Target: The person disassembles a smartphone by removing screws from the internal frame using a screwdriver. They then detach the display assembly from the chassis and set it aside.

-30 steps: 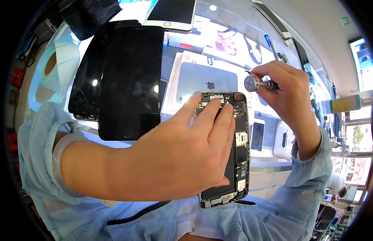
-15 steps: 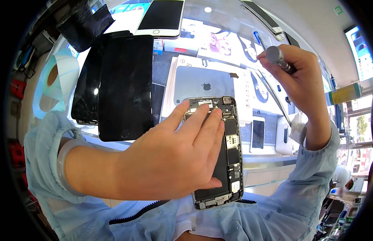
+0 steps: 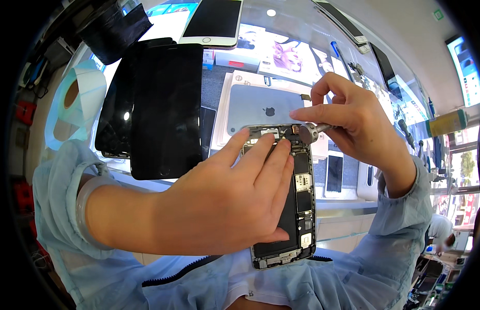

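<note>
My left hand [image 3: 234, 194] lies flat across an opened smartphone [image 3: 304, 201], its fingers stretched out and slightly apart over the upper inside. Circuit parts and a dark battery area show along the phone's right half; the hand covers the rest. In my right hand [image 3: 353, 116], the fingers close round a small screwdriver [image 3: 308, 133] with a round silver end cap. That cap appears over the phone's upper right corner; the tip is hidden, and I cannot tell if the tool touches. Beyond lies a grey-blue phone back [image 3: 260, 111] on white boxes.
Two large black screen panels [image 3: 167, 111] lie overlapping at left, beside a roll of pale labels [image 3: 72, 95]. A white-framed phone [image 3: 211, 20] stands out at the back. A smaller white phone [image 3: 334, 173] lies right, on the glass counter.
My right hand has come left and down with the screwdriver, from above the counter to the opened phone's upper right corner. My left hand stays on the phone.
</note>
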{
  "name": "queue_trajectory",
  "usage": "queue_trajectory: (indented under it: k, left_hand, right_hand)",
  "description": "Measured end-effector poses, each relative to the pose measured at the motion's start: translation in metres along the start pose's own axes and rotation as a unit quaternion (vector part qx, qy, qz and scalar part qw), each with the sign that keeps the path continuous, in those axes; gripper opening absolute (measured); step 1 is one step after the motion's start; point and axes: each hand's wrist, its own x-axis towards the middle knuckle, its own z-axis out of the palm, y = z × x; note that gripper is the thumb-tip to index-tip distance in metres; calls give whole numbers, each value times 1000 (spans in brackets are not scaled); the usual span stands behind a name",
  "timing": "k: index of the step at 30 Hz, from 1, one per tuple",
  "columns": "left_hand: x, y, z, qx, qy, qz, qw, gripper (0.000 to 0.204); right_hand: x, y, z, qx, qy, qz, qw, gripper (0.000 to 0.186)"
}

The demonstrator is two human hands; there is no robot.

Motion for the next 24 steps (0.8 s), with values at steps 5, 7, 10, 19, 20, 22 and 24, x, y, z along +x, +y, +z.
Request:
queue_trajectory:
  k: [5,7,10,19,20,22,24]
  left_hand:
    - [0,1,0,-2,0,-3,1000,75]
    - [0,1,1,-6,1,-5,1000,75]
    - [-1,0,0,-10,-3,-6,1000,75]
    - [0,1,1,0,-7,1,1000,76]
    - [0,1,1,-1,-6,1,1000,76]
    - [-1,0,3,-1,-4,2,1000,76]
    - [-1,-1,5,-9,4,2,1000,77]
  right_hand:
    - [3,1,0,-27,30,0,999,38]
    - [3,1,-1,12,51,5,999,40]
    - [4,0,3,8,31,-10,999,41]
    - [8,15,1,-32,31,49,998,31]
    - [8,16,1,-29,34,49,998,30]
    - [8,18,1,-22,40,49,998,28]
    - [9,23,1,-14,55,50,997,23]
